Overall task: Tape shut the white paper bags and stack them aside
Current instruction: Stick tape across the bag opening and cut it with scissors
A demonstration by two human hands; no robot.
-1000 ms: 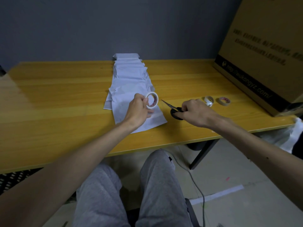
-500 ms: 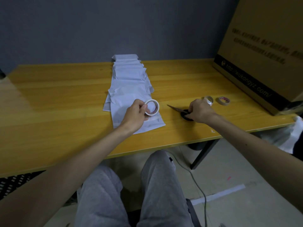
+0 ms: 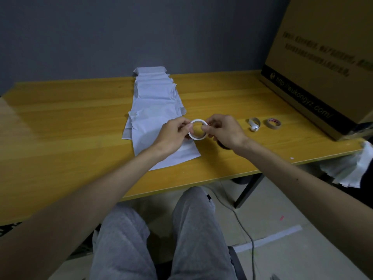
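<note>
The white paper bags (image 3: pixel 155 102) lie in one long overlapping row on the surface (image 3: pixel 80 122), going from the far edge toward the person. I think this order is chosen so that each bag can be taken in turn without searching. The nearest bag (image 3: pixel 181 154) is flat, directly under both hands, and it appears not yet taped, although the left wrist hides part of it. The left hand (image 3: pixel 173 134) has its fingers curled round the left side of a tape roll (image 3: pixel 195 137) and holds it raised a little above this bag, with the open ring facing up toward the camera. The right hand (image 3: pixel 225 132) is also closed: its fingertips (image 3: pixel 204 128) pinch the right rim of the same roll. In my judgement it is looking for the loose end of the tape to pull a piece off, but the end itself is too small to see. The roll is therefore between the two hands and touches both, just above the bag that it will probably close. Below the right hand a dark object (image 3: pixel 221 145) lies on the surface, mostly hidden; it may be a cutting tool kept within reach, but I cannot tell. Two spare rolls (image 3: pixel 273 123) rest to the right, well apart from the hands. A large cardboard box (image 3: pixel 323 67) stands on the far right of the surface.
</note>
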